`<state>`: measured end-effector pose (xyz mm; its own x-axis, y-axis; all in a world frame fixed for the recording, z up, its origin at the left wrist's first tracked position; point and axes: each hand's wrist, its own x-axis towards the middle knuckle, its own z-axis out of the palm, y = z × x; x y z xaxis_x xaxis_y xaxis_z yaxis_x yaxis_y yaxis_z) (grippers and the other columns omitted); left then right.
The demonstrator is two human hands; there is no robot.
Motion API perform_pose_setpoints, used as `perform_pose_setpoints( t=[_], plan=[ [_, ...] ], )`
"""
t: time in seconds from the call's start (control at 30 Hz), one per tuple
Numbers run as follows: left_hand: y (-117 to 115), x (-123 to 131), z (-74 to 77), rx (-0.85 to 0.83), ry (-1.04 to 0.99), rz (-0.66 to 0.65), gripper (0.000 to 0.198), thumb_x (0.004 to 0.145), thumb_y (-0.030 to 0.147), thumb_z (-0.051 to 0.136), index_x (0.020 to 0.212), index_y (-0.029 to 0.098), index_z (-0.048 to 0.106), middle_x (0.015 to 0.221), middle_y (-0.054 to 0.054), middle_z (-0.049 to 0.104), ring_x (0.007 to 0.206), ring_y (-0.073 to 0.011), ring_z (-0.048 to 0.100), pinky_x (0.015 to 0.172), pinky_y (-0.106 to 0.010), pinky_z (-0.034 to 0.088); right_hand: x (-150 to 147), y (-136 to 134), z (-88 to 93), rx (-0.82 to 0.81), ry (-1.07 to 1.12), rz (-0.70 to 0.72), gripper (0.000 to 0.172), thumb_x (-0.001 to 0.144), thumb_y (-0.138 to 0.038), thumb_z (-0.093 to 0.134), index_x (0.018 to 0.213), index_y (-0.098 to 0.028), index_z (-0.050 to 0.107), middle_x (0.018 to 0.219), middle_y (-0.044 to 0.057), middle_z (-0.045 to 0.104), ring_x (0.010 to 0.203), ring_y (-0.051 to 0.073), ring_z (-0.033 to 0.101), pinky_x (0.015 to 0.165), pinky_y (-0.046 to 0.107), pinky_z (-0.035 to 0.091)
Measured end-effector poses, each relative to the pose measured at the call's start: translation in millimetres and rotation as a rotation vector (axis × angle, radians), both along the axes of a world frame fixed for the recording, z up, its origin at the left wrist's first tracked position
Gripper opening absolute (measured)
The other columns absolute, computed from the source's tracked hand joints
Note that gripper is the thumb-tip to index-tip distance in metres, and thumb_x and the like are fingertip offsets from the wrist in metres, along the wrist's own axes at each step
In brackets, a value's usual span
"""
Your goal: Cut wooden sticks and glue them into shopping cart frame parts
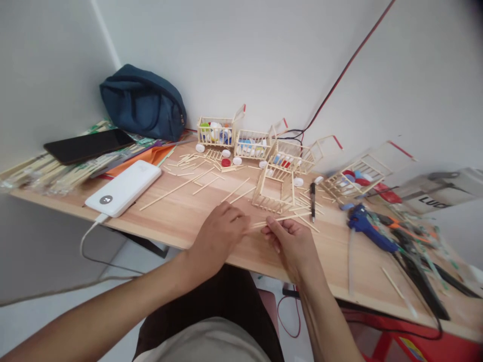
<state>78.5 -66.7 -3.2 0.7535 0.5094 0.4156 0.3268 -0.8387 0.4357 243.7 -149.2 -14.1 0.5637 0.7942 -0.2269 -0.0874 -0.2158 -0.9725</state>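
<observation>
Lower centre of frame: right hand (296,244) pinches sticks (289,218); left hand (219,234), hold unclear. I judge: aligning sticks; next needs steady pinch.

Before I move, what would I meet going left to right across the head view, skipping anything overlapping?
White power bank → left hand → right hand → blue glue gun.

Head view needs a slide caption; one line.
Right hand pinching thin sticks, left hand alongside, before miniature carts on a wooden table.
</observation>
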Motion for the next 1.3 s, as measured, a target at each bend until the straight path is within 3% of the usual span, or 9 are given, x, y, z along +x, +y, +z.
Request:
perform_pose_setpoints(
  t=[0.13,0.43,0.6,0.77,0.9,0.97,1.1,1.2,1.3],
  plan=[
    [-6,2,-12.6,0.185,0.088,0.032,0.016,0.092,0.018,0.048,0.088,0.016,0.063,0.09,-0.005,0.062,0.089,-0.0196,0.051,0.087,-0.036,0.044,0,3,-1.6,-0.028,-0.025,0.01,0.044,0.066,-0.055,0.075,0.063,-0.012,0.066,0.055,0.006,0.066,0.034,0.005,0.037,0.035,0.02,0.022],
    [-9,10,-15.7,-0.026,0.061,0.069,0.02,0.094,0.016,0.046,0.101,0.02,0.064,0.093,-0.003,0.061,0.087,-0.0153,0.056,0.077,-0.028,0.046,0,1,-5.1,-0.096,-0.081,-0.004,0.043,0.069,-0.058,0.071,0.065,-0.015,0.065,0.058,0.007,0.069,0.034,0.008,0.04,0.035,0.022,0.024],
    [-9,13,-14.9,-0.073,0.055,0.054,0.02,0.093,0.014,0.045,0.093,0.017,0.065,0.09,-0.003,0.062,0.086,-0.0153,0.057,0.078,-0.027,0.047,1,5,-3.3,-0.108,-0.102,0.019,0.042,0.07,-0.057,0.07,0.065,-0.016,0.066,0.06,0.007,0.07,0.035,0.009,0.042,0.035,0.023,0.028],
    [-8,15,-18.1,-0.092,0.022,0.059,0.023,0.094,0.014,0.043,0.091,0.016,0.066,0.089,-0.004,0.063,0.084,-0.0153,0.058,0.077,-0.028,0.047,4,4,6.5,-0.181,0.009,0.129,0.047,0.068,-0.061,0.069,0.061,-0.014,0.064,0.064,0.01,0.071,0.044,0.012,0.057,0.036,0.02,0.035],
    [-9,15,-19.2,-0.081,0.071,0.079,0.022,0.093,0.011,0.044,0.087,0.018,0.065,0.088,-0.002,0.062,0.083,-0.0139,0.058,0.074,-0.026,0.046,33,-17,18.1,-0.287,0.032,0.27,0.053,0.068,-0.066,0.066,0.069,-0.013,0.067,0.064,0.009,0.071,0.046,0.012,0.061,0.038,0.018,0.034],
    [-9,14,-17.6,-0.065,0.145,0.076,0.023,0.091,0.008,0.044,0.086,0.019,0.064,0.089,-0.001,0.062,0.083,-0.0138,0.058,0.072,-0.026,0.045,60,-26,27.9,-0.28,-0.124,0.242,0.054,0.068,-0.067,0.065,0.067,-0.013,0.068,0.057,0.007,0.068,0.043,0.011,0.057,0.039,0.019,0.034],
    [-9,14,-13.6,-0.025,0.262,0.06,0.025,0.089,0.005,0.043,0.087,0.019,0.063,0.093,-0.002,0.062,0.084,-0.0152,0.058,0.072,-0.028,0.045,114,-16,45.1,-0.284,-0.712,-0.065,0.047,0.08,-0.06,0.056,0.063,-0.018,0.064,0.055,0.004,0.065,0.047,0.013,0.056,0.046,0.024,0.035],
    [-8,14,-13.2,-0.017,0.261,0.06,0.027,0.089,0.004,0.041,0.09,0.019,0.063,0.095,-0.002,0.062,0.086,-0.0149,0.058,0.074,-0.027,0.045,136,8,43.5,-0.56,-1.081,-0.078,0.04,0.079,-0.052,0.06,0.054,-0.02,0.058,0.051,0.005,0.061,0.051,0.018,0.056,0.051,0.029,0.033],
    [-10,15,-12.1,-0.002,0.262,0.064,0.027,0.089,0.003,0.041,0.091,0.019,0.062,0.097,-0.002,0.062,0.088,-0.0152,0.057,0.076,-0.027,0.045,144,28,33.5,-0.646,-1.131,-0.017,0.043,0.075,-0.047,0.066,0.042,-0.023,0.05,0.042,0.004,0.051,0.049,0.02,0.051,0.05,0.031,0.029]
  ],
)
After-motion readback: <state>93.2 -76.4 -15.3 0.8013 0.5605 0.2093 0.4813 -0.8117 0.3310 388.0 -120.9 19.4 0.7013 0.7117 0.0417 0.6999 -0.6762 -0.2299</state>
